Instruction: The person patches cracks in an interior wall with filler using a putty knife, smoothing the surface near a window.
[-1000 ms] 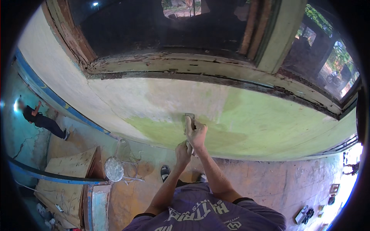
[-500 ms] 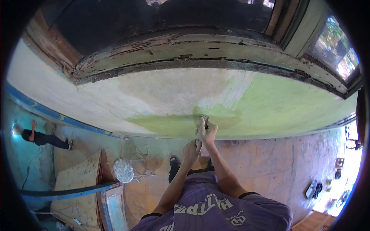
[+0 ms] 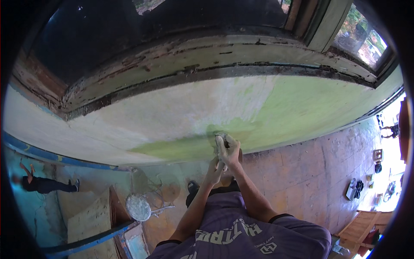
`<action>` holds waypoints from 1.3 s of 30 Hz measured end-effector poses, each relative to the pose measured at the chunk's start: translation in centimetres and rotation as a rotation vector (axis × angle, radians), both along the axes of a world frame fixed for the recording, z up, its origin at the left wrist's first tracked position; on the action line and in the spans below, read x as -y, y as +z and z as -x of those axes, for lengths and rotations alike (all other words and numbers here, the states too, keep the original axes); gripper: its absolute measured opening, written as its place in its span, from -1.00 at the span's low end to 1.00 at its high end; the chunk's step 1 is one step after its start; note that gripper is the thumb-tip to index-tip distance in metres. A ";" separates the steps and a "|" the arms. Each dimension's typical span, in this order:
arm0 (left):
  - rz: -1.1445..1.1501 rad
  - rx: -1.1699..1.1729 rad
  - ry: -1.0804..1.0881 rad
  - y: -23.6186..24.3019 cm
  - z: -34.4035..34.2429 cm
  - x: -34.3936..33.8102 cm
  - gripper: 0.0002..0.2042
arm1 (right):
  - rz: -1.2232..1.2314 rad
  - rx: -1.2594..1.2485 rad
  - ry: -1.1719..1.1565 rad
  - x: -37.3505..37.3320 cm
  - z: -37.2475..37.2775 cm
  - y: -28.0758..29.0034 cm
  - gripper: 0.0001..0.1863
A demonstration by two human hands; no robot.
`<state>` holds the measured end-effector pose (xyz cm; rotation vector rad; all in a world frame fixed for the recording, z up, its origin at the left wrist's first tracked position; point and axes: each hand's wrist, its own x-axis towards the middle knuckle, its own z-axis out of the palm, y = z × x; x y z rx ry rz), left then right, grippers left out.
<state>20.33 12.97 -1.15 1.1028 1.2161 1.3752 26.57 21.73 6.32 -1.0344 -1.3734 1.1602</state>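
Right hand (image 3: 232,151): wrapping its fingers tightly round the upper part of a scraper-like tool (image 3: 220,135), the thumb lying along it.
Left hand (image 3: 213,171): closing round the lower end of the handle, just below the right hand and nearer the body.
Tool head: showing grey just above the grip and facing the wall (image 3: 302,103); whether it is touching, I cannot tell. The fingers are hiding most of the handle.
Wall surface: showing green to the right of the grip and in a band to its left, while a pale patch (image 3: 172,110) is spreading above and leftward.
Window frame (image 3: 207,57): running across well above the grip, its worn wood flaking.
Purple shirt (image 3: 241,228): filling the space below the grip.
Round disc (image 3: 138,207): resting below and left of the grip, looking speckled grey-white.
Tiled floor (image 3: 297,172): stretching away to the right, beneath the grip.
Co-worker (image 3: 47,184): standing far left of the grip, wearing dark clothes and raising an arm.
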 end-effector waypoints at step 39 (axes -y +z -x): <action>0.007 -0.216 0.159 1.0 1.4 -0.5 -0.59 | 0.092 -0.182 -0.024 0.2 2.1 2.1 -0.70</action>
